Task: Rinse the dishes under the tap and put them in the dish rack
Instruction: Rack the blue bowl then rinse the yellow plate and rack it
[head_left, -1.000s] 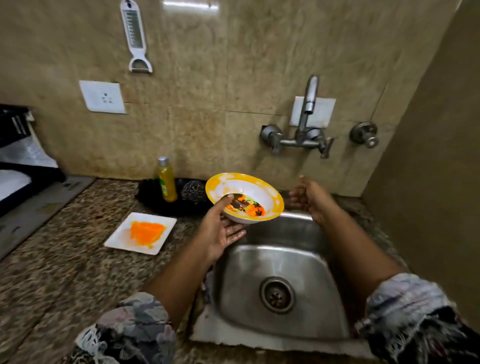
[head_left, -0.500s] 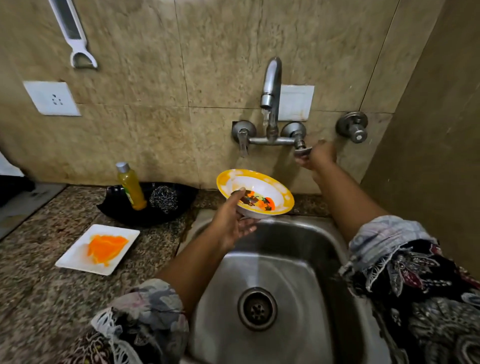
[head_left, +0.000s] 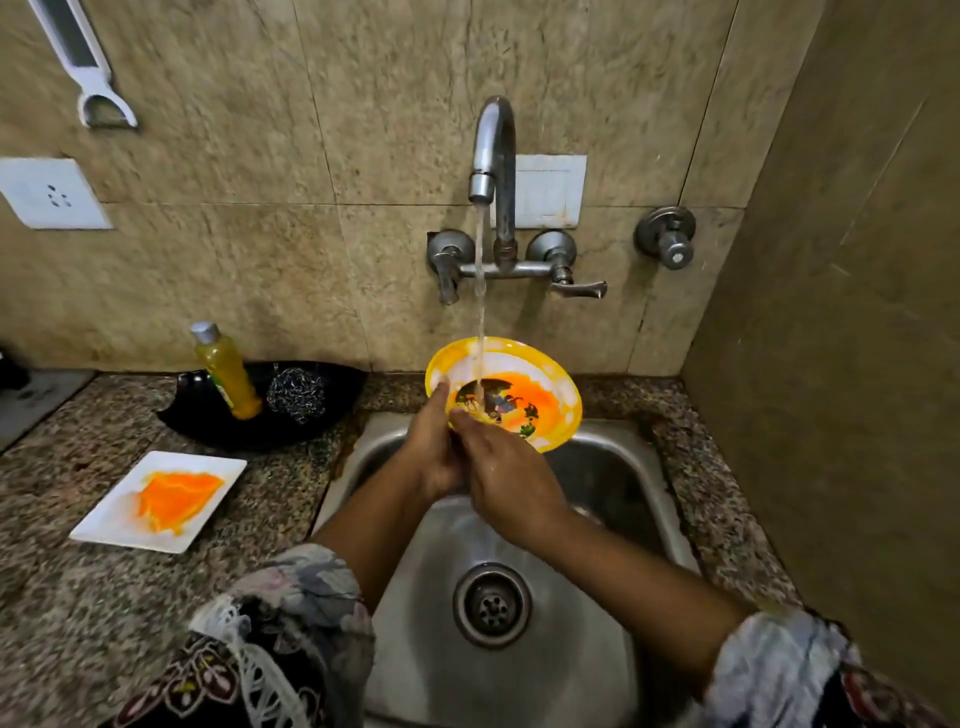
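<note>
Head | tap (head_left: 492, 156) now running | left hand (head_left: 434, 447) grips bowl (head_left: 511, 392) | right hand (head_left: 506, 480) moved from lever, fingers rubbing bowl

One round yellow-rimmed plastic bowl (head_left: 511, 387) with an orange-stained centre; one square white plate (head_left: 161, 500) smeared orange — two dishes in all. One yellow liquid bottle (head_left: 226, 370), one steel wool scrubber (head_left: 296, 393) (both on one black tray (head_left: 337, 382)). One curved metal tap (head_left: 493, 150), one steel sink (head_left: 597, 483).

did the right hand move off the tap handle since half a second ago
Yes. The right hand has left the tap's right handle on the wall and come down and leftward to the yellow bowl, over the sink.
</note>
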